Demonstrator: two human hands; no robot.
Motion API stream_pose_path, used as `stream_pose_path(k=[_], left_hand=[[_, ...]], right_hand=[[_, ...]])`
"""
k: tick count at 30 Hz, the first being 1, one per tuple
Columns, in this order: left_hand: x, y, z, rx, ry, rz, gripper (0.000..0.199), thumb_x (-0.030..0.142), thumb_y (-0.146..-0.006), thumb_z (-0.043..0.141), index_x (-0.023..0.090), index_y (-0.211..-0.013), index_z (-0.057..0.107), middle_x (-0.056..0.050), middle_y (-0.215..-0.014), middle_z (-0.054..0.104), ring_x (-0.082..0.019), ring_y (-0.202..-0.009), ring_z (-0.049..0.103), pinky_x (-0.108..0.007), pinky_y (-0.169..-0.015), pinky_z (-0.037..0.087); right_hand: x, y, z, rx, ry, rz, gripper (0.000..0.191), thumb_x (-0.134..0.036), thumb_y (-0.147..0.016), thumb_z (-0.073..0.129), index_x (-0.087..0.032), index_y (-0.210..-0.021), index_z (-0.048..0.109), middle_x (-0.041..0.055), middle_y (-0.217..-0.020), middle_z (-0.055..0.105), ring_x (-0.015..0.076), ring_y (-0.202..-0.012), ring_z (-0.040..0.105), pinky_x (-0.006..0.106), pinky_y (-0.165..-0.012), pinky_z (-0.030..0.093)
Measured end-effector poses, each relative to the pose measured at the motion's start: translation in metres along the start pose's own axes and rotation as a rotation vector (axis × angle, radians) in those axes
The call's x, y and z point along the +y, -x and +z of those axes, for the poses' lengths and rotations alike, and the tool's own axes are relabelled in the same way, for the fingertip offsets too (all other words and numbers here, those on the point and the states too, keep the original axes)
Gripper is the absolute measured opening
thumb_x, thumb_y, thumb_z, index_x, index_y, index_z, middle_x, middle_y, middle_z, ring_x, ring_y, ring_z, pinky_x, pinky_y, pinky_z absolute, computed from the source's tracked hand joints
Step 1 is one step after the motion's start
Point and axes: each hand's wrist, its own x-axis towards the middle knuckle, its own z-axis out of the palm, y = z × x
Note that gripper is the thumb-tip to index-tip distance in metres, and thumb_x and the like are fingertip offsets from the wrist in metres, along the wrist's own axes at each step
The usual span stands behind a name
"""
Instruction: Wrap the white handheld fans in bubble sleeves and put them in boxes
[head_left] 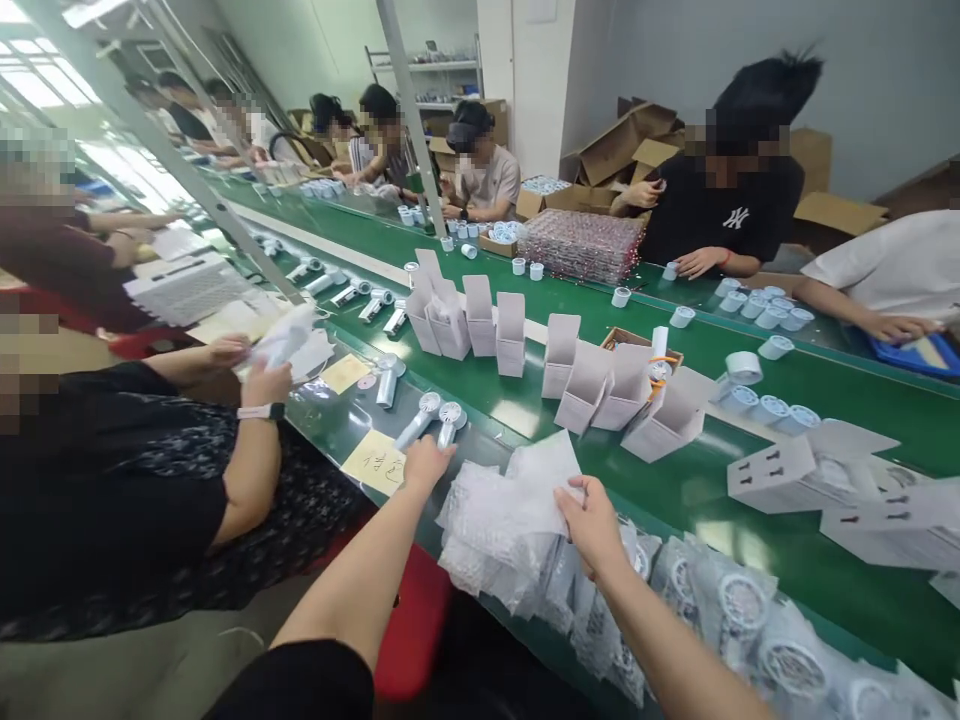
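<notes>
My left hand (427, 465) is closed around the lower handle of a pale handheld fan (451, 418) lying on the table edge. Beside it lies another handheld fan (420, 420), and a third sits farther left. Between thumb and fingers my right hand (596, 520) pinches the edge of a white bubble-wrap bag (546, 470). That bag is over a pile of similar bubble-wrap bags (480, 520). Under my right forearm, fans packed in bubble wrap (742, 600) lie in a row along the near edge.
Open white boxes (510, 335) stand along the green conveyor (517, 405). A yellow note (375, 460) lies left of my left hand. A co-worker (150, 470) sits close on my left, handling a wrapped item. Others work across the belt among pale blue cups (769, 315). A red stool (412, 620) is below.
</notes>
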Motion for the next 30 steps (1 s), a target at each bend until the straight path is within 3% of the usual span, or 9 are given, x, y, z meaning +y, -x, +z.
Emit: stream_pose_path(k=[3,7,12,15,18,22,24,27,30], left_hand=[[-0.011,-0.018,0.007,-0.068,-0.067,0.009,0.025,0.034,-0.073,0.063,0.014,-0.088,0.065,-0.021,-0.099,0.071,-0.04,-0.106,0.062,-0.041,-0.083,0.046],[-0.004,-0.003,0.0,-0.08,-0.056,0.101,0.033,0.042,-0.085,0.047,0.014,-0.089,0.063,-0.018,-0.093,0.07,-0.036,-0.099,0.064,-0.038,-0.076,0.047],[0.017,0.097,-0.007,-0.198,0.359,0.459,0.035,0.051,-0.087,0.043,0.021,-0.087,0.061,-0.005,-0.078,0.066,-0.025,-0.077,0.064,-0.034,-0.067,0.051],[0.027,0.163,-0.01,-0.309,0.463,0.86,0.03,0.049,-0.083,0.056,0.027,-0.1,0.065,-0.007,-0.09,0.068,-0.026,-0.083,0.062,-0.039,-0.075,0.053],[0.047,0.176,-0.026,-0.466,0.611,1.106,0.027,0.048,-0.084,0.056,0.029,-0.099,0.068,-0.005,-0.092,0.071,-0.025,-0.087,0.063,-0.039,-0.081,0.053],[0.1,0.129,-0.036,-0.431,0.766,0.594,0.047,0.057,-0.09,0.041,0.02,-0.079,0.069,-0.007,-0.084,0.07,-0.023,-0.09,0.062,-0.038,-0.087,0.049],[0.12,0.114,-0.025,-0.82,0.593,0.336,0.052,0.065,-0.083,0.05,0.017,-0.076,0.069,-0.008,-0.075,0.069,-0.023,-0.081,0.062,-0.037,-0.076,0.051],[0.122,0.119,-0.001,-1.401,0.357,0.175,0.045,0.059,-0.068,0.073,0.015,-0.069,0.068,-0.004,-0.06,0.063,-0.017,-0.059,0.057,-0.031,-0.058,0.046],[0.105,0.137,0.009,-1.545,0.351,0.177,0.033,0.039,-0.052,0.086,0.014,-0.063,0.067,-0.002,-0.055,0.061,-0.013,-0.049,0.052,-0.027,-0.052,0.041]], right_hand=[[0.005,-0.004,0.007,0.06,0.038,-0.019,0.038,-0.05,-0.073,0.061,-0.024,-0.095,0.045,-0.01,-0.052,0.038,0.0135,-0.043,0.037,0.025,-0.04,0.028],[-0.002,0.003,0.002,0.057,0.116,-0.066,0.028,-0.047,-0.075,0.056,-0.023,-0.09,0.054,-0.0053,-0.056,0.045,0.0168,-0.051,0.044,0.029,-0.049,0.038],[-0.036,0.037,-0.015,-0.126,0.106,-0.16,0.04,-0.047,-0.066,0.072,-0.023,-0.098,0.068,0.0079,-0.106,0.065,0.0275,-0.104,0.057,0.041,-0.095,0.042],[-0.05,0.062,-0.028,-0.304,-0.107,-0.113,0.059,-0.059,-0.067,0.074,-0.023,-0.112,0.062,0.0077,-0.104,0.065,0.027,-0.098,0.058,0.041,-0.087,0.046],[-0.052,0.081,-0.05,-0.261,-0.101,-0.13,0.047,-0.051,-0.062,0.081,-0.02,-0.091,0.061,0.0014,-0.077,0.059,0.0193,-0.073,0.054,0.032,-0.069,0.045],[-0.048,0.102,-0.086,-0.389,0.058,-0.202,0.045,-0.033,-0.052,0.082,-0.019,-0.089,0.06,0.0012,-0.075,0.059,0.0181,-0.068,0.052,0.029,-0.061,0.043],[-0.049,0.112,-0.101,-0.454,0.1,-0.229,0.054,-0.026,-0.049,0.079,-0.02,-0.1,0.061,0.0027,-0.082,0.062,0.02,-0.071,0.054,0.03,-0.062,0.046],[-0.052,0.126,-0.122,-0.505,0.187,-0.327,0.058,-0.019,-0.048,0.074,-0.022,-0.105,0.062,0.0037,-0.087,0.064,0.0227,-0.075,0.057,0.034,-0.067,0.05],[-0.051,0.133,-0.147,-0.475,0.2,-0.377,0.059,-0.017,-0.05,0.071,-0.024,-0.108,0.062,0.005,-0.094,0.066,0.027,-0.084,0.061,0.039,-0.075,0.052]])
